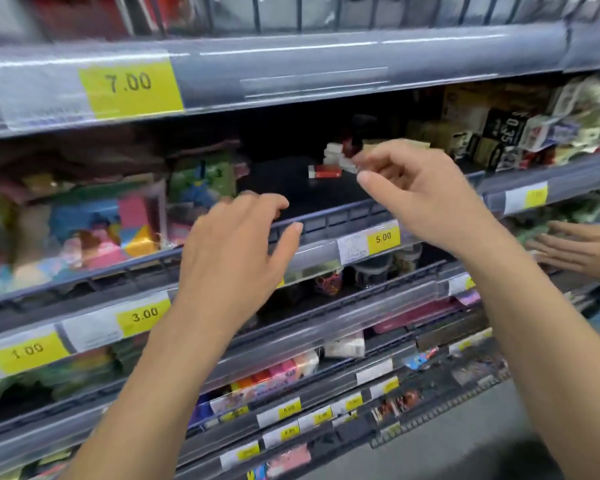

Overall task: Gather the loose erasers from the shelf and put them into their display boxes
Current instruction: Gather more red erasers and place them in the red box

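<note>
A loose eraser in a red sleeve [324,171] lies on the dark shelf floor [291,188] of the middle shelf. Behind it stand stacked white erasers [333,152] and a small dark red piece [351,145], blurred. My right hand [413,192] reaches into the shelf with its fingers loosely curled. Its fingertips are right at the dark red piece, and the thumb is apart from them with nothing between. My left hand [236,244] hovers at the shelf's front rail [329,220], fingers relaxed and holding nothing. A cream box [414,144] shows just behind my right hand.
Packs of colourful goods [84,223] fill the shelf to the left. Dark and cream boxes [499,133] crowd the right. Another person's hand [582,251] reaches onto the shelf below at far right. Yellow price tags line the rails, and lower shelves hold more stationery.
</note>
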Demonstrator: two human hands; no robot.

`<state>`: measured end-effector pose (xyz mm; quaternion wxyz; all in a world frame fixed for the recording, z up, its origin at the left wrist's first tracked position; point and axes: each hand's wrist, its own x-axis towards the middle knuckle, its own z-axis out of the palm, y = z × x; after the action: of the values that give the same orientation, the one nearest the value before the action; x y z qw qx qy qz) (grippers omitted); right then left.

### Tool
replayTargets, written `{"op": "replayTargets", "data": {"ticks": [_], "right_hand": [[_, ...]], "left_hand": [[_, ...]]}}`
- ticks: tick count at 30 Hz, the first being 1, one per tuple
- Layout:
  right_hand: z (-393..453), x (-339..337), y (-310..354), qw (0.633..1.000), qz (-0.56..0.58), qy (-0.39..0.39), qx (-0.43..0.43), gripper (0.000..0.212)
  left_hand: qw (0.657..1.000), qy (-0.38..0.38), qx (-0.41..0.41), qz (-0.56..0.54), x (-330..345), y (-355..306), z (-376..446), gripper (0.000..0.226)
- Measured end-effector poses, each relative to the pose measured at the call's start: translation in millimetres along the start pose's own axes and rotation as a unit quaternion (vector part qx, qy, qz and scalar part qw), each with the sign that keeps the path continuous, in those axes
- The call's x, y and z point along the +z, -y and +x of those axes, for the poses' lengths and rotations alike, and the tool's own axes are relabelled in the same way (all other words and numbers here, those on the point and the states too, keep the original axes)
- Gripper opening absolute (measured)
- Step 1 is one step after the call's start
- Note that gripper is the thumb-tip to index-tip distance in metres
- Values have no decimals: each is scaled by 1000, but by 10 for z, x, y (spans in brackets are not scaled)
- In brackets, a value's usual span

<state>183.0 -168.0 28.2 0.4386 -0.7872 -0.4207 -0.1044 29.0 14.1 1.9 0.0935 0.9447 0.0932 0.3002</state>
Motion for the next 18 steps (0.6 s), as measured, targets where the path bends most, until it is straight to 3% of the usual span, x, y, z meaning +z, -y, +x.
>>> {"op": "replayTargets", "data": {"ticks": [3,7,12,18], "right_hand": [[479,77,-103,988,-137,68,-19,29],[976,286,-278,942,-269,200,-4,43],[1221,449,-392,914,-312,261,-6,41],[1250,478,-428,927,-270,258,-30,38]], "left_hand": [[999,-9,21,48,45,-13,-12,37],[998,-20,20,54,71,-18,-27,31],[999,-7,3,50,53,-25,-6,30],[998,24,-59,-7,5,-47,78,30]]}}
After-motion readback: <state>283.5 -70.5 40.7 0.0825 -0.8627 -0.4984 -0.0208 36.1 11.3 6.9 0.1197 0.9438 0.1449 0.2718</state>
